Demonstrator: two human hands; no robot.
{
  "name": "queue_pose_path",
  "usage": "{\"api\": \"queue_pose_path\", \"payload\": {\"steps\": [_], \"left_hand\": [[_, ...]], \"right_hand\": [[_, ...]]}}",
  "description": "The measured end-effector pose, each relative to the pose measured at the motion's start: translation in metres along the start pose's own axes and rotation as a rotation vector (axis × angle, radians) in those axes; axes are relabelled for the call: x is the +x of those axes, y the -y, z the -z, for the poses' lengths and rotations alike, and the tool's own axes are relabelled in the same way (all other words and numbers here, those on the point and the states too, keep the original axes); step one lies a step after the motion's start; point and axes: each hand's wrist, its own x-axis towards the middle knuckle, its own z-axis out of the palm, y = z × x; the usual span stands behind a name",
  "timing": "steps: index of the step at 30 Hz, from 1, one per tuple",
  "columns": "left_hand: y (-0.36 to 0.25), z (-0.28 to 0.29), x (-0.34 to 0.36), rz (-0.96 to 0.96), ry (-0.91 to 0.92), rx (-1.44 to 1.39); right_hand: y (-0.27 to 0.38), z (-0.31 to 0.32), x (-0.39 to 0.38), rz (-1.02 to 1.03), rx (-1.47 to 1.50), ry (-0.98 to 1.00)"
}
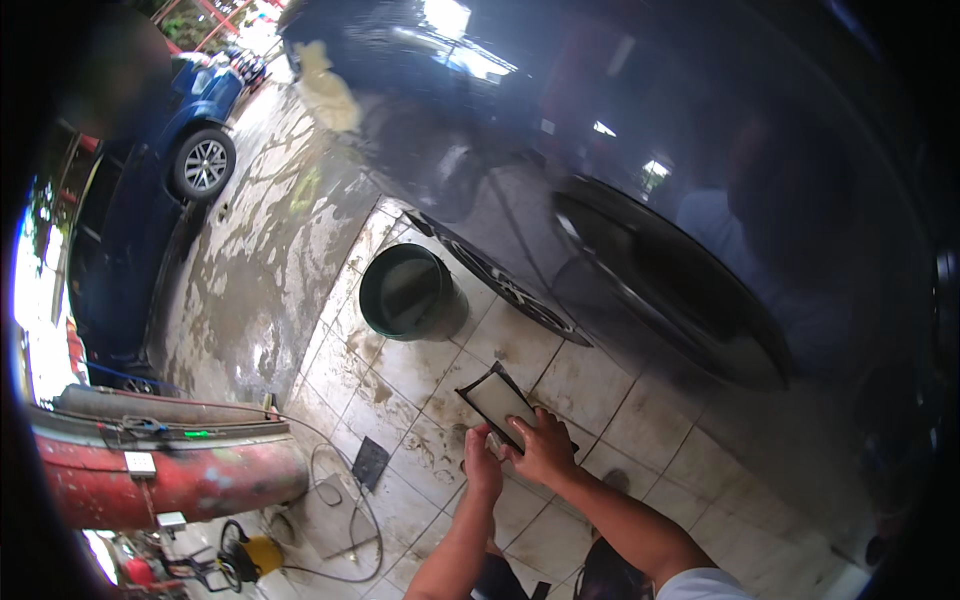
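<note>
Above the tiled floor (590,385), a pale block (508,397) has black sheet (464,393) round its edges — wrapping looks partly done. The right hand (545,445) grips it; the left hand (482,462) curls close, maybe pinching — I can't tell. The car's (650,130) pale patch (328,95) looks unfinished. A bucket (453,312) stands near the floor's left edge.

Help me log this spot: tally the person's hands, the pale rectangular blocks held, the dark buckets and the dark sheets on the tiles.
Hands, left hand and right hand: 2
Pale rectangular block: 1
Dark bucket: 1
Dark sheet: 1
Total: 5
</note>
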Motion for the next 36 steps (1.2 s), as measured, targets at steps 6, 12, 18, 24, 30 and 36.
{"api": "queue_pose_path", "payload": {"steps": [6, 12, 18, 24, 30, 36], "left_hand": [[-0.096, 0.03, 0.039, 0.044, -0.023, -0.48], [-0.128, 0.106, 0.161, 0.103, -0.094, -0.088], [-0.15, 0.171, 0.281, -0.017, -0.005, 0.18], [-0.186, 0.228, 0.32, 0.074, 0.008, 0.16], [-0.185, 0.25, 0.313, 0.188, -0.042, 0.096], [-0.177, 0.198, 0.309, 0.246, 0.124, 0.005]], "right_hand": [[0.137, 0.102, 0.041, 0.309, -0.263, -0.21], [0.292, 0.23, 0.145, 0.447, -0.699, -0.564], [0.351, 0.307, 0.269, 0.371, -1.173, -0.852], [0.346, 0.318, 0.318, 0.313, -1.386, -0.815], [0.389, 0.323, 0.383, 0.539, -1.455, -0.807], [0.429, 0.327, 0.461, 0.623, -1.48, -0.723]]}}
